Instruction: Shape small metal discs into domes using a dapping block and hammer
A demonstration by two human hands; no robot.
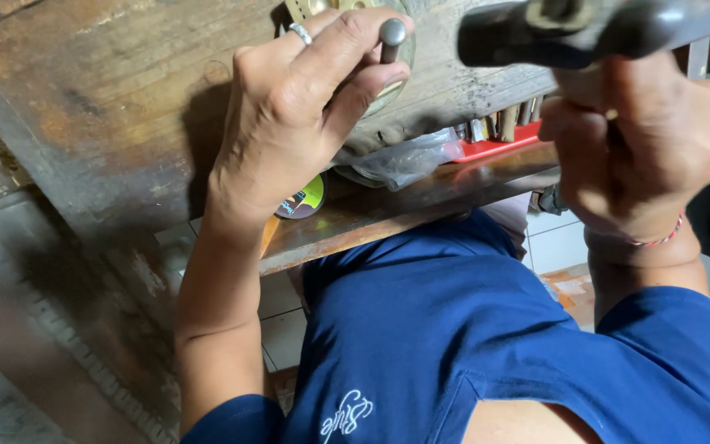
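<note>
The left hand (pixel 306 99) is pinching a short steel punch (pixel 390 37) between thumb and forefinger, its grip narrow around the shaft, and is standing it upright on a brass disc (pixel 322 8) lying on the worn wooden surface (pixel 108 107). Below the punch, a clear plastic bag (pixel 408 158) is lying. Right of the punch, the right hand (pixel 647 136) is gripping a hammer (pixel 569 31), fingers wrapped around the handle, head blurred and level with the punch's top.

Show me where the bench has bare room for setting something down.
Bare wood lies left of the left hand, across the big worn plank. It is crowded right of that hand: punch, plastic bag, red tray, and right hand with hammer.
</note>
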